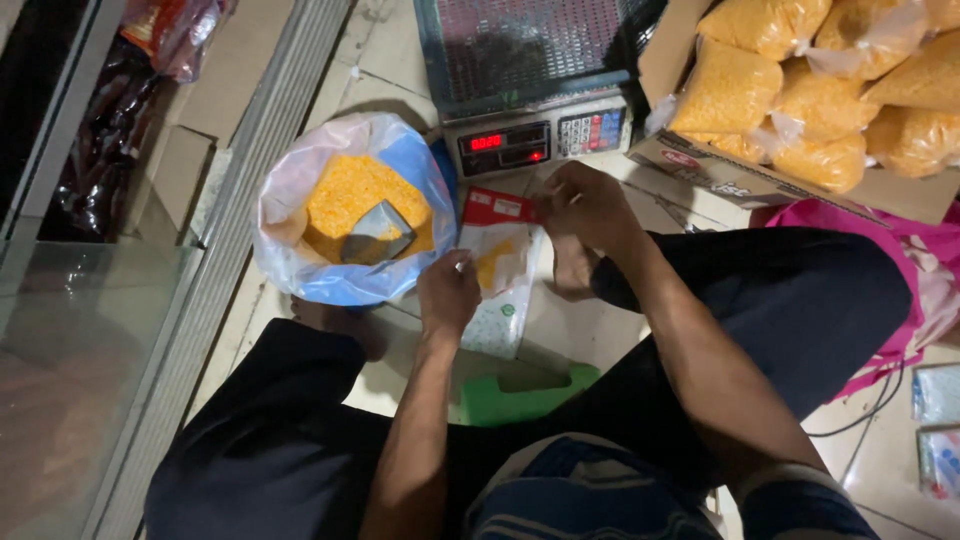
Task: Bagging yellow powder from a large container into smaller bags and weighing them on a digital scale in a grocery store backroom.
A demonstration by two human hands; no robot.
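Observation:
My left hand (448, 293) and my right hand (583, 205) both grip a small clear plastic bag (497, 258) with a red header, held between them above the floor; a little yellow grain shows inside it. To the left sits a big open sack (290, 205) of yellow grain with a metal scoop (377, 233) lying in it. Just beyond the hands stands a digital scale (545, 135) with a red display.
A cardboard box (730, 180) at the upper right is filled with several tied bags of yellow grain. A green plastic object (525, 398) lies between my crossed legs. A glass cabinet (80, 330) stands at the left. Pink cloth and small packets lie at the right.

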